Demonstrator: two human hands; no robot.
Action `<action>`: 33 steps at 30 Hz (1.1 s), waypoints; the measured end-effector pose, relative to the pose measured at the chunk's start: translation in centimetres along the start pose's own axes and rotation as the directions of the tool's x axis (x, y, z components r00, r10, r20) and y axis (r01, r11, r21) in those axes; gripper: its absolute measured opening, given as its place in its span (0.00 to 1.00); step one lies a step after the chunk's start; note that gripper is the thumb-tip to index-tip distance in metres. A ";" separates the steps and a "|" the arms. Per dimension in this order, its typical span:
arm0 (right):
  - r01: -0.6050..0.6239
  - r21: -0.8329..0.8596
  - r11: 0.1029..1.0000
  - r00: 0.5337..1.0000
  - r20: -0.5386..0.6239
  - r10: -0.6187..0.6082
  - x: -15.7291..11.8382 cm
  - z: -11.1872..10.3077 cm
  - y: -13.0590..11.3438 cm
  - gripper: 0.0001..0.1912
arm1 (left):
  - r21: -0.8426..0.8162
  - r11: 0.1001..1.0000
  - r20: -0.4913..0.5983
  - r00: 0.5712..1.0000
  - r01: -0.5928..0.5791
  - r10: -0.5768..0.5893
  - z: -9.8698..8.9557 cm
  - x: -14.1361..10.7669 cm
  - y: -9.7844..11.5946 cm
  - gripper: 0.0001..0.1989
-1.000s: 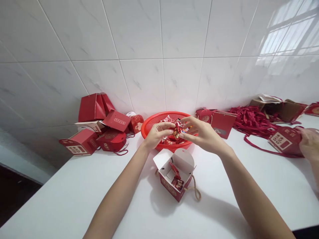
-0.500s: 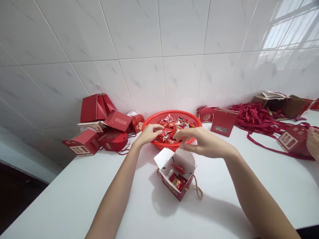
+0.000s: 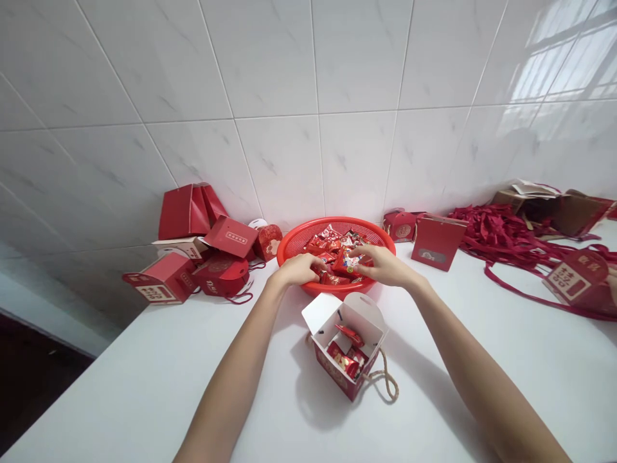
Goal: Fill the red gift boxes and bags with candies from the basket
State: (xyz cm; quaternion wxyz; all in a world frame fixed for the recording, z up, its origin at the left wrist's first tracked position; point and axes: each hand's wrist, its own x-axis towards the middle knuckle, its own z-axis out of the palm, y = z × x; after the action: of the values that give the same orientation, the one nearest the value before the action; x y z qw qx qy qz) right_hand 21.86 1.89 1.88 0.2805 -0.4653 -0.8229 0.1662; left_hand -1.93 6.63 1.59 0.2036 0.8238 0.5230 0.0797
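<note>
Both hands reach over a red plastic basket (image 3: 288, 249) heaped with wrapped candies. My left hand (image 3: 299, 269) is at its near left rim, fingers slightly bent and apart, tips among the candies. From the right, my right hand (image 3: 385, 265) comes in with thumb and fingers apart, its tips against a red candy packet (image 3: 346, 262). Neither hand shows a candy plainly gripped. In front of the basket stands a small red gift box (image 3: 335, 373), its white flaps raised. Several red wrapped candies (image 3: 344, 361) lie inside it, and a twine handle (image 3: 389, 379) hangs at its right.
Red gift boxes (image 3: 168, 276) are piled at the left against the tiled wall. A flat red box (image 3: 438, 241) stands right of the basket. Farther right lie dark red ribbons (image 3: 496, 231) and a box (image 3: 571, 280) touched by another person's hand (image 3: 613, 283).
My right hand has moved forward and down into the basket, onto the candies. My left hand has lowered to the candies too. The view has shifted slightly.
</note>
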 end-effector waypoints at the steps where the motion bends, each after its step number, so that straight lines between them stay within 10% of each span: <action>1: -0.049 -0.016 0.999 0.998 0.041 0.049 0.5 0.5 0.4 0.13 | 0.045 0.999 0.034 0.999 0.015 -0.016 -0.2 -0.1 0.3 0.24; 12: -0.057 -0.078 0.995 0.836 0.541 0.090 5.3 2.8 0.5 0.10 | 0.137 0.989 0.267 0.964 -0.058 0.020 -0.3 1.7 0.7 0.28; 23: -0.198 -0.149 0.969 0.970 0.110 0.215 5.2 3.9 0.8 0.15 | 0.105 0.994 0.241 0.970 -0.037 0.011 0.1 1.9 0.6 0.24; 33: -0.313 -0.001 0.950 0.923 -0.238 0.304 4.7 3.8 0.8 0.13 | -0.005 0.999 0.171 0.985 -0.036 0.036 0.5 1.9 0.3 0.03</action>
State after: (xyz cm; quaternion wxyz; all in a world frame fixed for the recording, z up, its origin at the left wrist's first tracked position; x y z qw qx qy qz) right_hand 18.10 6.27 -0.10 0.3372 -0.6106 -0.7035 0.1360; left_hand -0.70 8.09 1.09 0.2472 0.8368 0.4884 0.0131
